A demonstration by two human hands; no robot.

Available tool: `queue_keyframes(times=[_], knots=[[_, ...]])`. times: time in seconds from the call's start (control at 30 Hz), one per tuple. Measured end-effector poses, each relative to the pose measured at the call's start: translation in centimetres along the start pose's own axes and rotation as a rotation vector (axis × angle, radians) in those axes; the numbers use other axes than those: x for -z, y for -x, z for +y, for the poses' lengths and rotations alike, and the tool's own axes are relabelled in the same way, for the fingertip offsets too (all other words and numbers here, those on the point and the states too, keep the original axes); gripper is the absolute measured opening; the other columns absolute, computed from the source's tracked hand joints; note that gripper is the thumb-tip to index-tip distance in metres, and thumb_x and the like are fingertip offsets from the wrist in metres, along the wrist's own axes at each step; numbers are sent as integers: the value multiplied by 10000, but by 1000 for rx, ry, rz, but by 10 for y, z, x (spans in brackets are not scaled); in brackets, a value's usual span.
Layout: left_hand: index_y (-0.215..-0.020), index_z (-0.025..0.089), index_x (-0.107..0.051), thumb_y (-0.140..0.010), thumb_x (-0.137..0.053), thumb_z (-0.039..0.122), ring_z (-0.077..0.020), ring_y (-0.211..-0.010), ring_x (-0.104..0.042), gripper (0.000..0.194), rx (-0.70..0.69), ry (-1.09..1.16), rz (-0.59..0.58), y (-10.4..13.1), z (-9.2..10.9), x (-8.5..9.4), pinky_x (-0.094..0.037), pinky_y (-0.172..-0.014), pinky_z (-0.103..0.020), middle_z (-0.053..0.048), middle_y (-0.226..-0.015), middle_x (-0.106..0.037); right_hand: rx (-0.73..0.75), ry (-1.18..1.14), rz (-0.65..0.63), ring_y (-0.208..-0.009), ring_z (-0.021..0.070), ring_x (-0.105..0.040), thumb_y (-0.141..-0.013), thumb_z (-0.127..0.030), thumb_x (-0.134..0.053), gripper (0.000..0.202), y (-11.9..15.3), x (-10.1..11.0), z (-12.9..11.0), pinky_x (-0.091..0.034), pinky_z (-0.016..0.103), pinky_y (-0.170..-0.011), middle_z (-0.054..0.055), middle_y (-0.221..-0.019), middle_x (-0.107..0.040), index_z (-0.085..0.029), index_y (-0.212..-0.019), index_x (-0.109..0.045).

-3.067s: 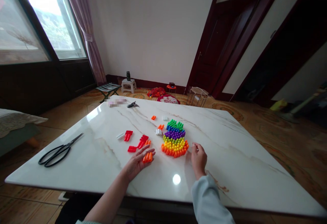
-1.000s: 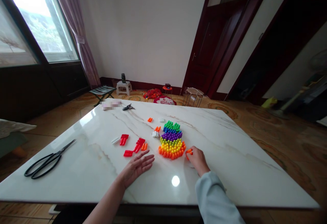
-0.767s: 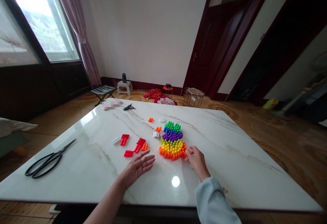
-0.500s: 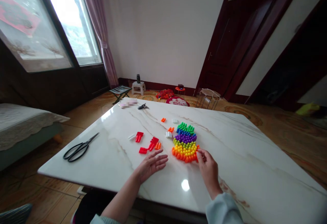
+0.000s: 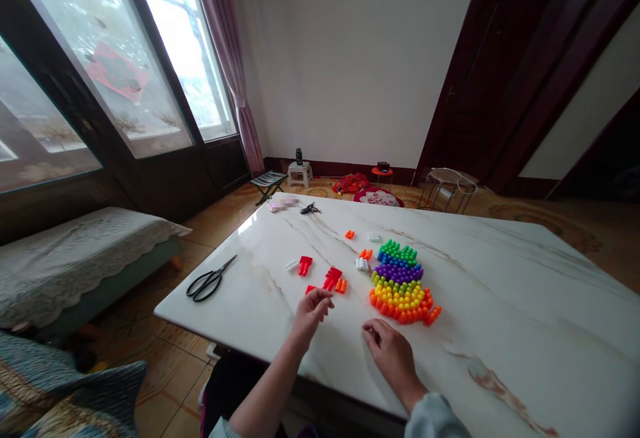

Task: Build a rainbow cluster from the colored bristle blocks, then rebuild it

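A rainbow-coloured beaded piece (image 5: 399, 281) lies on the table, banded green, blue, purple, olive, yellow and orange. An orange bead cluster (image 5: 433, 316) sticks out at its lower right edge. My right hand (image 5: 393, 356) is just in front and to its left, apart from it, thumb and fingertips pinched together. My left hand (image 5: 311, 318) is raised by the red beads (image 5: 332, 278), its fingers curled together; it partly covers another red piece (image 5: 311, 289). Whatever either hand holds, if anything, is too small to make out.
Around lie orange beads (image 5: 341, 285), white beads (image 5: 362, 264) and more red beads (image 5: 305, 265). Black-handled scissors (image 5: 207, 283) rest at the table's left, and dark pliers (image 5: 310, 209) near the far edge. The marble-patterned table (image 5: 490, 278) reaches to the right.
My right hand has left the orange edge of the beaded piece and moved nearer to me. My left hand's spread fingers have curled in. The view has turned left.
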State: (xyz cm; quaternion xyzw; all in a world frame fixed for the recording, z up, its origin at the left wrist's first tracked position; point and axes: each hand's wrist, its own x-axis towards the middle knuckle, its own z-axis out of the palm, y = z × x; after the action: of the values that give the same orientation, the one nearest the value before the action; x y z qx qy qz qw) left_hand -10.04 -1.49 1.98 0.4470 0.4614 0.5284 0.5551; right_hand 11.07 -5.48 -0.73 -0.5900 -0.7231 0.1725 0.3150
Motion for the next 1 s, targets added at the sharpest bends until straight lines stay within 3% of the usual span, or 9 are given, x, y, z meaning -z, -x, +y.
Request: queue_keyframes(times=[0.1, 0.2, 0.27, 0.33, 0.43, 0.53, 0.77, 0.9, 1.0], knots=[[-854, 163, -668, -796, -605, 285, -141, -664, -569, 149, -220, -313, 67, -7, 6, 1, -444, -613, -248, -46, -748, -658, -1, 23, 15, -706, 168, -645, -869, -313, -468, 205, 1, 1, -4, -446, 257, -654, 22, -816, -695, -239, -854, -658], [-1049, 197, -676, -807, -546, 195, -147, -716, -581, 275, -331, -577, -45, -17, 4, -7, -479, -719, -296, -95, -1063, -657, 6, 44, 7, -719, 162, -644, -873, -283, -458, 196, 1, 1, -8, -435, 251, -650, 18, -829, -691, -237, -862, -648], [-1225, 224, -602, -789, -541, 144, -164, -786, -599, 448, -334, -731, -138, -24, 0, -15, -481, -799, -334, -113, -1284, -560, 10, 54, 3, -739, 160, -645, -871, -263, -459, 187, 2, 1, -9, -431, 248, -661, 14, -843, -690, -236, -866, -644], [-1283, 218, -559, -775, -564, 130, -226, -967, -596, 515, -303, -884, -178, -30, -2, -23, -452, -889, -372, -128, -1369, -487, 14, 58, 6, -759, 159, -644, -865, -246, -465, 179, 2, 2, -9, -428, 245, -673, 12, -856, -690, -235, -865, -643], [-1230, 192, -582, -797, -575, 160, -287, -1115, -535, 435, -247, -1065, -133, -33, -3, -33, -426, -908, -388, -146, -1331, -485, 22, 57, 13, -759, 155, -637, -860, -233, -468, 176, 3, 3, -11, -423, 238, -672, 12, -851, -687, -230, -853, -644], [-1137, 189, -602, -850, -500, 175, -262, -1005, -571, 304, -207, -1146, -85, -32, -4, -37, -443, -794, -346, -138, -1229, -509, 23, 53, 20, -742, 149, -629, -853, -217, -473, 171, 3, 5, -13, -414, 230, -664, 8, -829, -682, -227, -844, -643], [-1067, 169, -603, -797, -446, 45, -216, -862, -582, 336, -157, -946, -2, -33, 0, -24, -418, -772, -319, -129, -1105, -546, -3, 42, 33, -714, 138, -617, -835, -220, -492, 154, 3, 7, -18, -403, 219, -645, 1, -811, -677, -229, -829, -646], [-975, 192, -655, -826, -505, 152, -222, -886, -588, 215, -285, -693, 0, -31, -1, -19, -444, -819, -338, -102, -1014, -600, -1, 38, 39, -714, 144, -624, -840, -237, -489, 168, 4, 6, -17, -422, 225, -651, 12, -820, -684, -229, -830, -657], [-993, 194, -657, -814, -583, 301, -181, -706, -594, 221, -199, -451, -55, -18, -11, -28, -480, -635, -294, -77, -902, -636, -31, -15, 77, -760, 168, -646, -852, -292, -512, 219, 4, 3, -14, -454, 244, -695, 24, -845, -688, -220, -1011, -644]])
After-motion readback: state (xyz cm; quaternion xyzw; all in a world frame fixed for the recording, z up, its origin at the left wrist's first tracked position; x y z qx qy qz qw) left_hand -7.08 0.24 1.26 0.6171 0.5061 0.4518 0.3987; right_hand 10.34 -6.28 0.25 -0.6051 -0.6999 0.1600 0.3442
